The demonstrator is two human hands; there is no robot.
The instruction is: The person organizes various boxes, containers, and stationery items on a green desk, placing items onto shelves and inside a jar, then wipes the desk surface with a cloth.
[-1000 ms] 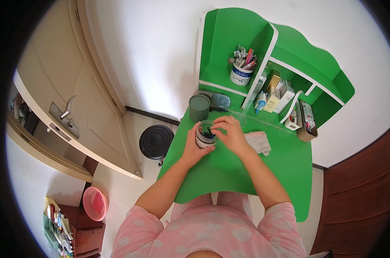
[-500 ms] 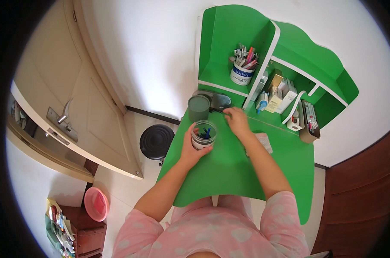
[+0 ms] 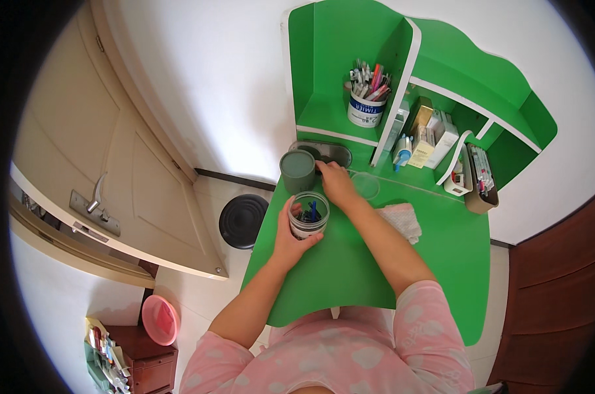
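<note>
My left hand (image 3: 293,241) wraps round a clear, open-topped jar (image 3: 305,231) on the green desk. Dark pieces and a blue pen-like stick (image 3: 314,210) stand inside it. Just behind the jar is a grey-green lidded canister (image 3: 298,180). My right hand (image 3: 338,184) is beside that canister on its right, fingers curled and fingertips by its upper side; what they pinch, if anything, is hidden. A clear round lid (image 3: 365,186) lies flat to the right of this hand. Under my right forearm's outer side rests a pale folded cloth (image 3: 402,220).
A dark oblong tray (image 3: 330,151) sits behind the canister. The green shelf holds a white tub of pens (image 3: 365,111), several boxes (image 3: 435,141) and a brown pen holder (image 3: 482,197). At left are a black round stool (image 3: 243,221), an ajar door (image 3: 113,151) and a pink basin (image 3: 159,320).
My right hand has moved left, from the back of the desk to beside the canister, uncovering the clear lid. My left hand stays round the jar. The whole view has shifted slightly.
</note>
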